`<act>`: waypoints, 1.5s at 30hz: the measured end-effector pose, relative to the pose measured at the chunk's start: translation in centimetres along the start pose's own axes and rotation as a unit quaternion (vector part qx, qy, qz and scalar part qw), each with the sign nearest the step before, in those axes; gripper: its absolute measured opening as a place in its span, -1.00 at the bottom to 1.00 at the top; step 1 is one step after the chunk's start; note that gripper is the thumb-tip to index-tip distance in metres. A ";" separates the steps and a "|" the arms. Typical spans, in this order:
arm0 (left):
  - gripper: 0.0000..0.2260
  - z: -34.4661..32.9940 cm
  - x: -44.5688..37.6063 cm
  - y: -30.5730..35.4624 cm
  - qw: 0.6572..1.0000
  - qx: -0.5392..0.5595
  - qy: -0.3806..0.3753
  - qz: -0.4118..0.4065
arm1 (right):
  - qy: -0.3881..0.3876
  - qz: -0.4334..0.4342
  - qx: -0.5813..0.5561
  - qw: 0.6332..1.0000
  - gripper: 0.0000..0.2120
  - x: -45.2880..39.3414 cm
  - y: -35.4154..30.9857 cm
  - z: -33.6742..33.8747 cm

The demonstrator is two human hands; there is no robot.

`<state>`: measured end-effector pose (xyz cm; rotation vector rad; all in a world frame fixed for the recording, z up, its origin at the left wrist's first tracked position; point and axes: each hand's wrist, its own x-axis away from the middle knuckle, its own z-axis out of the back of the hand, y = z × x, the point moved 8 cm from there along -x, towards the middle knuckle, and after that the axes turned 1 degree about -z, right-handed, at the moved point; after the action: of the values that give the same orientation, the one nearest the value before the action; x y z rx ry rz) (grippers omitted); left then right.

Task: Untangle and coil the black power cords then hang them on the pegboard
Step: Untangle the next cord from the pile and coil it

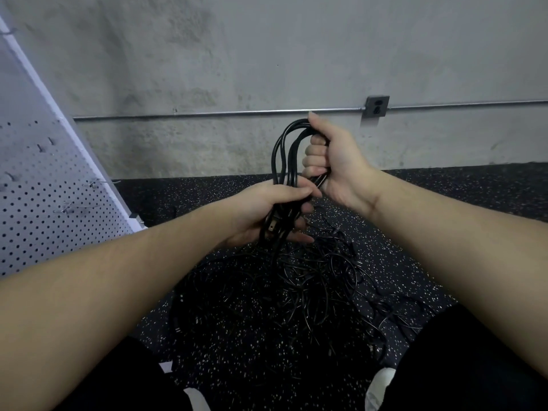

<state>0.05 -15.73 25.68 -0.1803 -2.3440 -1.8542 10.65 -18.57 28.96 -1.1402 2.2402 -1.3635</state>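
A black power cord bundle (pixel 285 149) stands looped upright between my hands. My right hand (pixel 335 161) grips the top of the loops, fingers curled round the strands. My left hand (pixel 267 212) grips the lower part of the same bundle, where a plug (pixel 271 225) shows against the palm. Below the hands lies a tangled pile of black cords (pixel 311 286) spread over the floor. The white pegboard (pixel 35 203) leans at the left, with several metal hooks (pixel 98 183) sticking out.
A concrete wall with a metal conduit (pixel 207 113) and an outlet box (pixel 376 106) stands behind. The floor is black speckled rubber (pixel 207 336). My knees in black trousers and white shoes (pixel 382 384) fill the bottom edge.
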 end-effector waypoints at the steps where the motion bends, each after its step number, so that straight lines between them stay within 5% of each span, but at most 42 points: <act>1: -0.89 0.0 0.0 -0.1 1.000 -0.002 0.014 0.003 | 0.006 0.007 0.016 1.000 -0.54 0.1 0.0 0.1; 7: -0.76 1.7 -0.1 0.9 0.990 -0.017 0.122 -0.063 | -0.041 -0.047 0.152 0.986 -0.39 0.4 2.9 1.4; 11: -0.80 3.8 0.3 2.3 0.975 0.018 0.183 -0.125 | -0.175 -0.144 0.392 0.892 -0.63 2.0 7.0 1.5; 14: -0.81 5.1 0.6 2.5 0.961 0.022 0.237 -0.143 | -0.287 -0.207 0.464 0.812 -0.57 3.8 9.7 1.1; 17: -0.80 6.5 0.8 3.0 0.940 0.009 0.301 -0.161 | -0.322 -0.240 0.411 0.818 -0.71 4.8 10.1 -0.1; 20: -0.80 8.0 1.4 3.3 0.915 -0.033 0.366 -0.165 | -0.281 -0.197 0.455 0.821 -0.74 4.3 8.6 -0.5; 24: -0.80 8.3 1.9 3.6 0.886 -0.156 0.408 -0.156 | -0.267 -0.083 0.629 0.725 -0.64 3.1 6.6 -0.2; 27: -0.81 8.3 1.9 3.7 0.869 -0.249 0.405 -0.137 | -0.248 -0.044 0.674 0.695 -0.62 2.5 5.6 0.6; 32: -0.83 8.5 1.3 1.8 0.864 -0.355 0.353 -0.052 | -0.185 0.052 0.658 0.728 -0.66 1.8 2.5 0.6; 37: -0.60 7.0 0.1 1.1 0.857 -0.429 0.285 0.004 | -0.115 0.065 0.738 0.662 -0.44 0.9 1.6 1.0; 42: -0.53 6.1 -0.3 0.2 0.859 -0.460 0.222 0.028 | -0.218 -0.012 0.666 0.714 -0.56 2.4 1.7 1.8; 45: -0.58 6.1 -0.1 0.4 0.858 -0.471 0.205 0.025 | -0.201 0.038 0.668 0.716 -0.72 2.5 0.9 1.6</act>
<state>0.00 -9.70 24.61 0.0582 -1.0081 -2.5233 9.55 -21.18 27.77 -0.6036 0.5397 -1.8351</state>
